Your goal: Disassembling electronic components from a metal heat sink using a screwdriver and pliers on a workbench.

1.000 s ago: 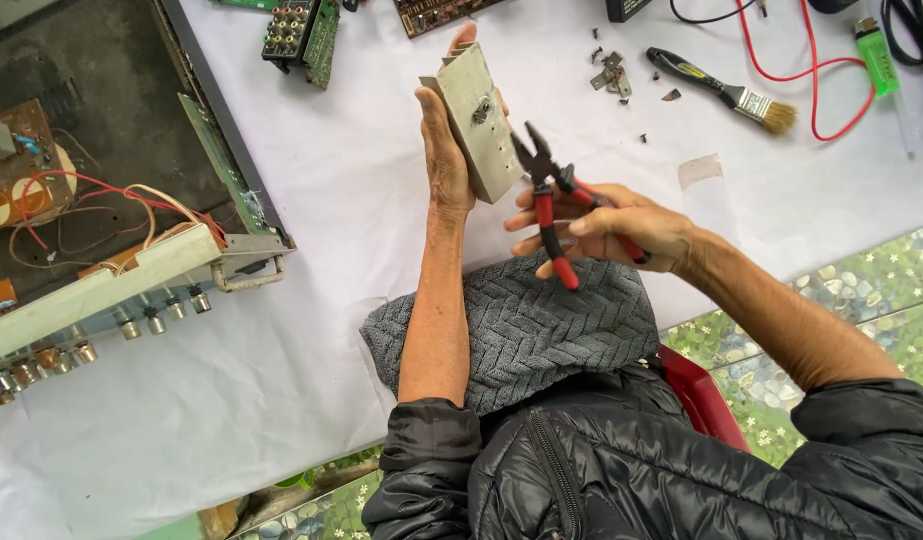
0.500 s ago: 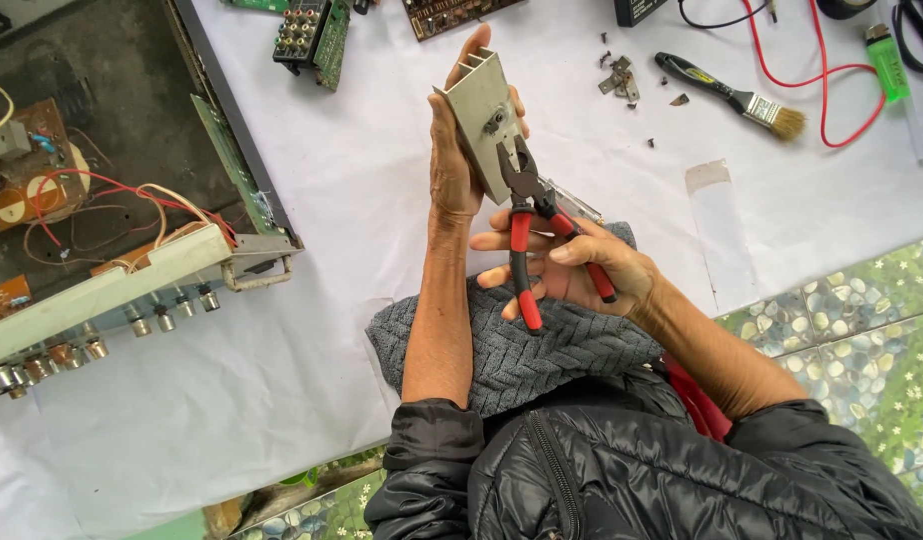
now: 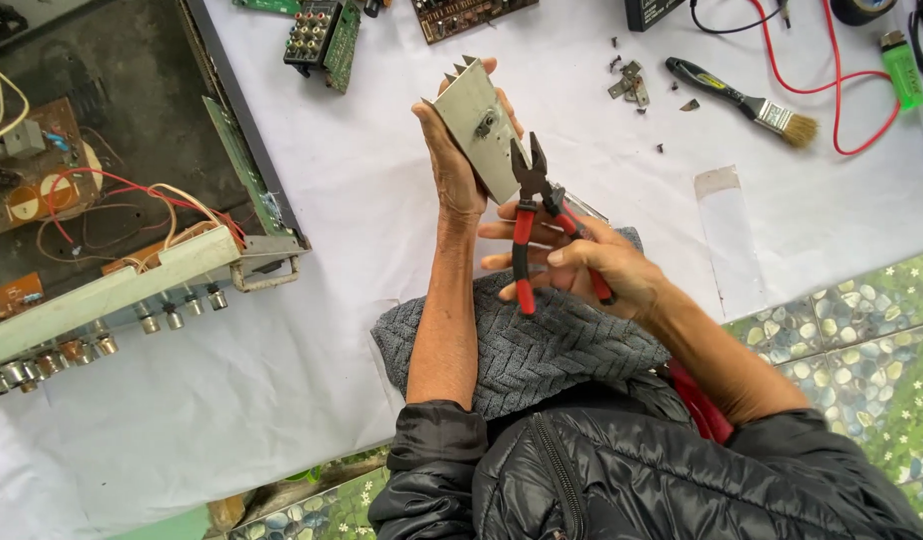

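My left hand [image 3: 452, 165] holds up a grey finned metal heat sink [image 3: 477, 125] with a small dark part fixed on its flat face. My right hand [image 3: 592, 270] grips red-handled pliers [image 3: 530, 215], whose black jaws touch the lower right edge of the heat sink. Both hands hover above a grey knitted cloth [image 3: 527, 345] on my lap, at the front edge of the white-covered table [image 3: 382, 200].
An opened amplifier chassis [image 3: 102, 220] with wires and boards lies at the left. Circuit boards [image 3: 322, 35] sit at the back. A brush [image 3: 747, 100], loose screws and brackets [image 3: 632, 80], red and black leads [image 3: 842, 90] and a green lighter [image 3: 902, 65] lie at the right.
The pliers have moved up from below the heat sink, and their jaws now meet its lower edge. The heat sink has tilted a little in my left hand.
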